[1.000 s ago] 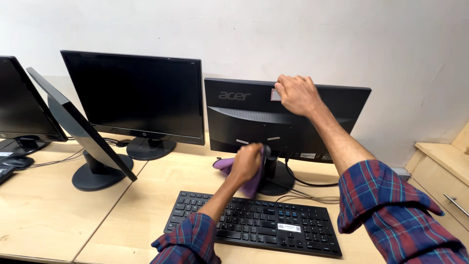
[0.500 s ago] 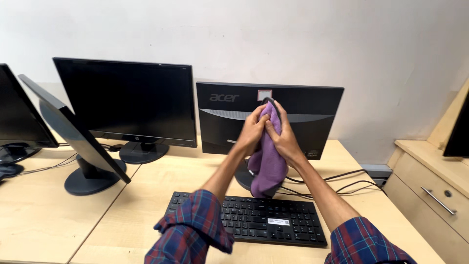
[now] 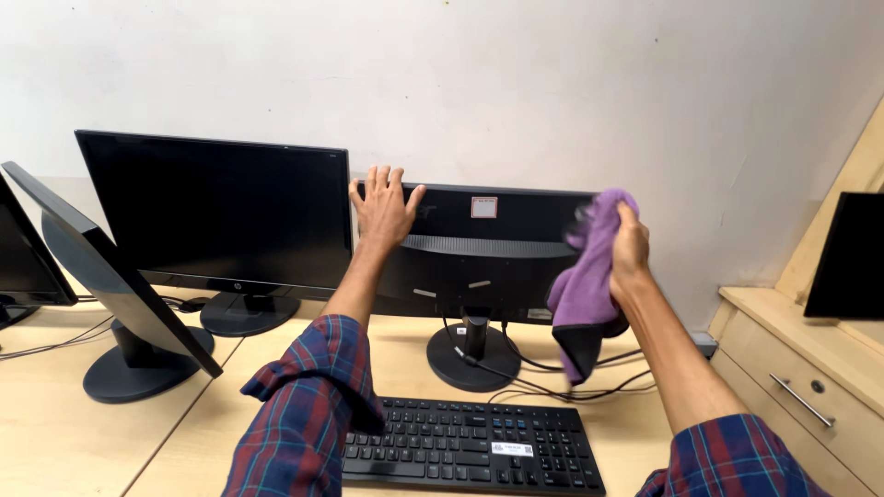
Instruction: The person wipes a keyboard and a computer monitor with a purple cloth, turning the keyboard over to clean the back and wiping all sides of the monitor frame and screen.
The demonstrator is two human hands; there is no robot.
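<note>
A black monitor [image 3: 479,262] stands on the desk with its back turned to me, a small sticker near its top edge. My left hand [image 3: 382,208] rests flat against its upper left corner, fingers spread. My right hand [image 3: 629,248] is closed on a purple cloth [image 3: 585,285] at the monitor's upper right corner; the cloth hangs down over the right side of the back panel. The round stand [image 3: 471,357] and its cables [image 3: 571,387] are in view below. A black keyboard [image 3: 470,442] lies in front of the stand.
Another black monitor [image 3: 216,212] faces me at the left. A tilted monitor [image 3: 101,267] stands further left. A wooden drawer cabinet [image 3: 801,377] with a dark screen [image 3: 847,258] on it stands at the right. The light wooden desk [image 3: 83,442] runs along a white wall.
The hands came apart from the centre of the monitor. The left hand let go of the cloth and moved to the upper left corner. The right hand carried the cloth to the upper right.
</note>
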